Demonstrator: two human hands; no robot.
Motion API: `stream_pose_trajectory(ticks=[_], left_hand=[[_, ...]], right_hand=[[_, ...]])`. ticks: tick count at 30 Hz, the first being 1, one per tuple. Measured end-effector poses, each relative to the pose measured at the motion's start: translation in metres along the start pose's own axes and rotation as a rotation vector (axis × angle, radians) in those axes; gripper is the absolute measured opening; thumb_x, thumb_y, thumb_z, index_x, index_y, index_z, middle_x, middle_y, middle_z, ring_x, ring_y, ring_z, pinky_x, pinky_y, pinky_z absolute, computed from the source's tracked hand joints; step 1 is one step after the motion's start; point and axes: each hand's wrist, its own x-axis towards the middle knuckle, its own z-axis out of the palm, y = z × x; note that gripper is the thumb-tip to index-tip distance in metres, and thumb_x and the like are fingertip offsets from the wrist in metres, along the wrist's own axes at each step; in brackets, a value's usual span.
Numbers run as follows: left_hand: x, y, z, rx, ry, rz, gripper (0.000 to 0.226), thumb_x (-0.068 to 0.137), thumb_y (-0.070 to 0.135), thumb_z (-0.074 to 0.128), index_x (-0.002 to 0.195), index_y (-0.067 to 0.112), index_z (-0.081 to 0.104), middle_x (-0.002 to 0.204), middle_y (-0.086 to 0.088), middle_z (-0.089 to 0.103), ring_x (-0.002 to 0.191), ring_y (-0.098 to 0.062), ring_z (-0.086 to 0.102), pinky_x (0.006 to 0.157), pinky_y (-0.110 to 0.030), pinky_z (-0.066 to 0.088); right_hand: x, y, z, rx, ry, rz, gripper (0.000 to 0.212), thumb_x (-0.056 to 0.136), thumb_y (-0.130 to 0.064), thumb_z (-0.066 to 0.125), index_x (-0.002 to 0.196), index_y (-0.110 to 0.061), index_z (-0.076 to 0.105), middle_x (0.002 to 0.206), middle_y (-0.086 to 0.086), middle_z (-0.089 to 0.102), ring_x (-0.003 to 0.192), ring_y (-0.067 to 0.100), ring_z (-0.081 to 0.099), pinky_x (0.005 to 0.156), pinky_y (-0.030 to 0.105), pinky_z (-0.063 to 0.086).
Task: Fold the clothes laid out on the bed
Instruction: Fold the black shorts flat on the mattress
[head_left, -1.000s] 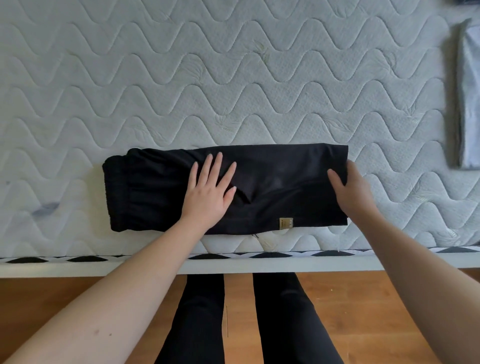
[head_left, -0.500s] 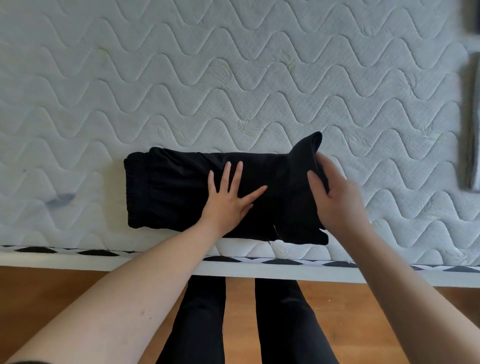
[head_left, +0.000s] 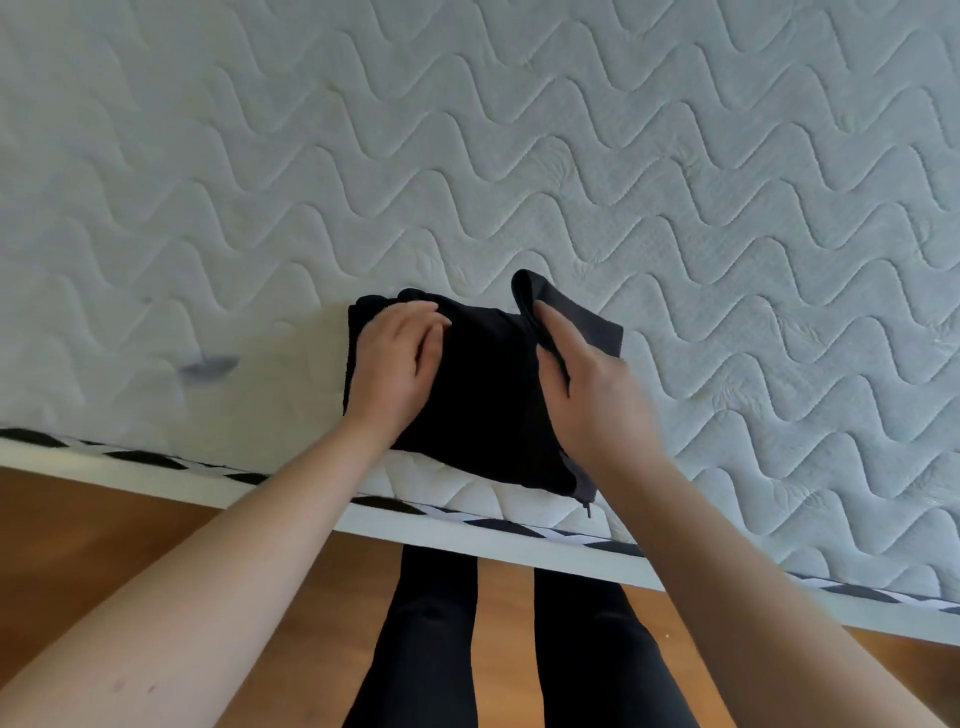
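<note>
Black garment (head_left: 483, 395) lying near front edge of mattress (head_left: 519, 156), folded into compact bundle. Long axis now running roughly front-to-back on mattress, tilted slightly w/ near end swung right; near end just short of mattress's checkered edge trim (head_left: 467, 519). Small zipper pull dangling at bundle's near right corner.

Left hand (head_left: 395, 369) resting on bundle's left half, fingers curled loosely, pressing down on top layer, knuckles toward far side of mattress. Not clear if pinching fabric or only pressing.

Right hand (head_left: 592, 395) at bundle's right side, thumb and fingers closed on a flap of garment, flap lifted off mattress w/ its corner sticking up toward far side.

Small dark smudge (head_left: 208, 366) on mattress, left of garment. Wooden floor (head_left: 104, 530) below mattress edge, w/ person's legs (head_left: 498, 649) in black standing close to it.
</note>
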Motion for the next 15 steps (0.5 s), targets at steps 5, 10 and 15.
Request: stream_pose_trajectory(ticks=[5, 10, 15], left_hand=[[0.021, -0.052, -0.029, -0.304, -0.074, -0.703, 0.043, 0.101, 0.033, 0.044, 0.143, 0.026, 0.042, 0.132, 0.002, 0.051, 0.124, -0.017, 0.049, 0.11, -0.037, 0.038], [0.028, -0.06, -0.032, -0.536, -0.256, -0.854, 0.027, 0.097, 0.043, 0.041, 0.111, 0.038, 0.063, 0.115, 0.015, 0.065, 0.111, -0.01, 0.06, 0.092, -0.033, 0.047], [0.033, -0.056, -0.035, -0.622, -0.326, -0.919, 0.034, 0.096, 0.047, 0.037, 0.1, 0.03, 0.066, 0.107, 0.002, 0.072, 0.085, -0.007, 0.066, 0.069, -0.026, 0.047]], right_hand=[[0.011, -0.023, 0.028, -0.048, -0.037, -0.047, 0.042, 0.101, -0.021, 0.048, 0.143, -0.021, 0.047, 0.073, 0.006, 0.061, 0.064, 0.025, 0.058, 0.058, 0.04, 0.05], [0.024, -0.045, 0.055, -0.088, -0.024, -0.078, 0.041, 0.101, -0.019, 0.047, 0.142, -0.018, 0.048, 0.068, 0.003, 0.056, 0.058, 0.023, 0.053, 0.054, 0.04, 0.049], [0.034, -0.071, 0.093, -0.155, -0.081, -0.075, 0.044, 0.103, -0.023, 0.04, 0.146, -0.021, 0.04, 0.08, 0.009, 0.061, 0.063, 0.029, 0.057, 0.053, 0.036, 0.046]])
